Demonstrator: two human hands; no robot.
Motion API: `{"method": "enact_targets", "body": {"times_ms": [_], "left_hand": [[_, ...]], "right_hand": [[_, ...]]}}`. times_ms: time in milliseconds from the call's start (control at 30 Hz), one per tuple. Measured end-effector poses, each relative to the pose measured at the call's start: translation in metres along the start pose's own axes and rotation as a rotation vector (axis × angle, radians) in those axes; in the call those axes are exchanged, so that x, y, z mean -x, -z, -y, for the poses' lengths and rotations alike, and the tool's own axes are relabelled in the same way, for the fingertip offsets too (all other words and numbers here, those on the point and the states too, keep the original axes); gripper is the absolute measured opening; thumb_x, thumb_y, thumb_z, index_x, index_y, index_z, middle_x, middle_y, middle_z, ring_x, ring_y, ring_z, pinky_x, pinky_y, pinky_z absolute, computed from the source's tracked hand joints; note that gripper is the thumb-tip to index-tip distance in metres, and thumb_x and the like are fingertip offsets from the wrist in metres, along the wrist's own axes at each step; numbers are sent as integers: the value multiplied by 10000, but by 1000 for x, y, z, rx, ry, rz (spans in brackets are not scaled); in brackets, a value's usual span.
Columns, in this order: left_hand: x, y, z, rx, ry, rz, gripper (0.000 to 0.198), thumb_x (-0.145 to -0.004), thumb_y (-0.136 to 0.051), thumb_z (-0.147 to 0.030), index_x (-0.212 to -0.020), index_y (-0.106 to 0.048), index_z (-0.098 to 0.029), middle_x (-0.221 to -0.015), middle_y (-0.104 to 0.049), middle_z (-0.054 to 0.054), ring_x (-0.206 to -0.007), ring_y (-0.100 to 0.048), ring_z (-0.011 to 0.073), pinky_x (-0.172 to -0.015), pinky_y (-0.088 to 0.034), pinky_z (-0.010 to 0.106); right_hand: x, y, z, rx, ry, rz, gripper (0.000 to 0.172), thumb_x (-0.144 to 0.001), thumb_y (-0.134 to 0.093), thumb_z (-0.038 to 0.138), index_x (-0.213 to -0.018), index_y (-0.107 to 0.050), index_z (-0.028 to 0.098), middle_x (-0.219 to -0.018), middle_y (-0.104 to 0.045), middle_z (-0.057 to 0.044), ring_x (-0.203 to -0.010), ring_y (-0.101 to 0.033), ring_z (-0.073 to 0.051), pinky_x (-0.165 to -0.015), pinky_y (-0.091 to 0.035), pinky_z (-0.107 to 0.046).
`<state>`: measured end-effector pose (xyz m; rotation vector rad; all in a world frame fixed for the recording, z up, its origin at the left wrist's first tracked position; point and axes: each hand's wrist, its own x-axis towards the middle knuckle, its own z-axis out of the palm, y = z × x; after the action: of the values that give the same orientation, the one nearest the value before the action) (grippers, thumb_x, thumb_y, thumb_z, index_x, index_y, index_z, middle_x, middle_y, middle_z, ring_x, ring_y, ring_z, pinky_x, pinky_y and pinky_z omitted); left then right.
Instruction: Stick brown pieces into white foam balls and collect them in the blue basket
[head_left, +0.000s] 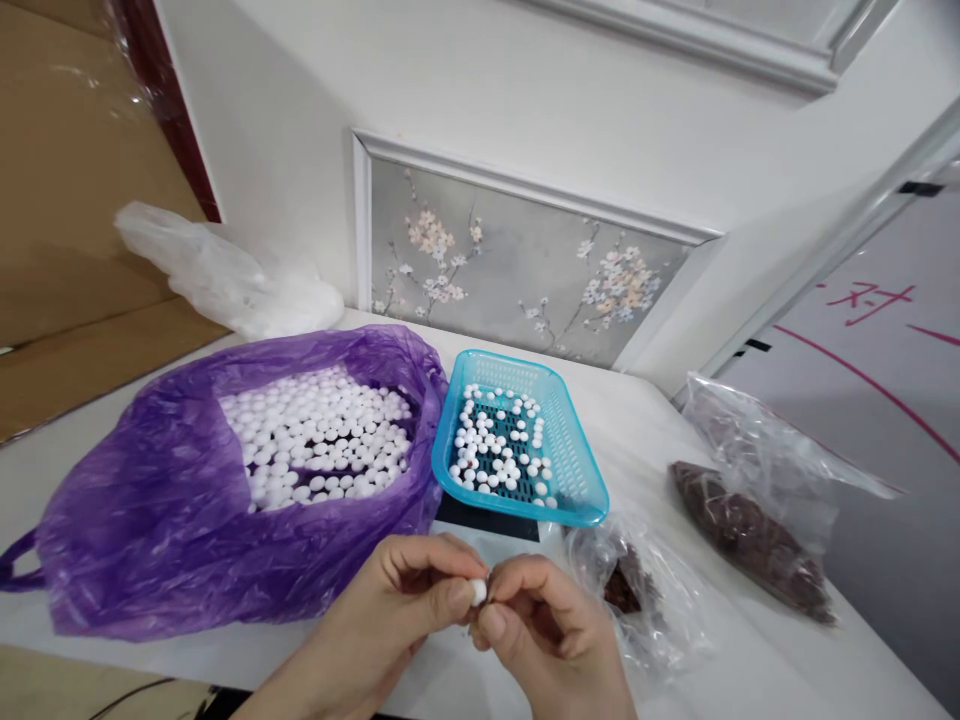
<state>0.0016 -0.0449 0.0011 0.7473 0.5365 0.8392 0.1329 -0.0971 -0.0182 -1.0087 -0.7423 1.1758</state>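
Here we are at the front edge of the white table (pixel 757 640), and one white ball (pixel 478 593) is up in the air, pinched between thumb and forefinger of the left hand (pixel 409 600). In comes the right hand (pixel 551 625), thumb and fingertips drawn together right beside that ball; whether they grip something tiny of their own, I cannot tell.

How far along? Just the one ball is in the fingers, and I'd call it mid-job. A great mass of similar balls fills the open purple bag (pixel 165 510) towards the table's left edge, while a thinner scatter lies on the floor of the blue basket (pixel 574 450) near the back edge. Which of the two counts as finished, I can't say, but plenty looks left.

Round the field: a clear bag with dark brown contents (pixel 630 580) sits just beyond the right hand, a fuller brown-filled bag (pixel 750 530) lies towards the right edge, and crumpled clear plastic (pixel 225 275) rests at the back left. Nothing blocks the fingers, though the crinkled bag by the right hand could, I judge, snag a wrist.
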Motion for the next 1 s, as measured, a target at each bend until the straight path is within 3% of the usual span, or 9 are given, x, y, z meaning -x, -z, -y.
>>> {"method": "enact_targets", "body": {"times_ms": [567,800,1000], "left_hand": [[-2,2,8,-46,-61,38,38,-676,-818,-222,-704,-802,-201,-702,-638,6,-586,-612,119,-615,-481,276],[0,-3,8,91,-20,30,75,-672,-823,-252,-725,-805,-202,-703,-652,12,-608,-596,112,-609,-463,250],[-1,-5,11,33,-65,9,82,-668,-824,-278,-720,-805,-217,-689,-639,-3,-586,-594,113,-608,-461,266]], "right_hand": [[-4,5,-1,-74,-43,43,225,-655,-854,290,-674,-657,184,-561,-654,43,-499,-571,-64,-519,-417,-160],[-5,7,-1,-155,-7,164,222,-661,-849,327,-770,-701,204,-668,-686,12,-561,-601,-86,-551,-439,-189],[-4,2,0,-101,26,65,194,-711,-817,318,-736,-663,202,-627,-646,38,-512,-584,-63,-520,-442,-166]]}}
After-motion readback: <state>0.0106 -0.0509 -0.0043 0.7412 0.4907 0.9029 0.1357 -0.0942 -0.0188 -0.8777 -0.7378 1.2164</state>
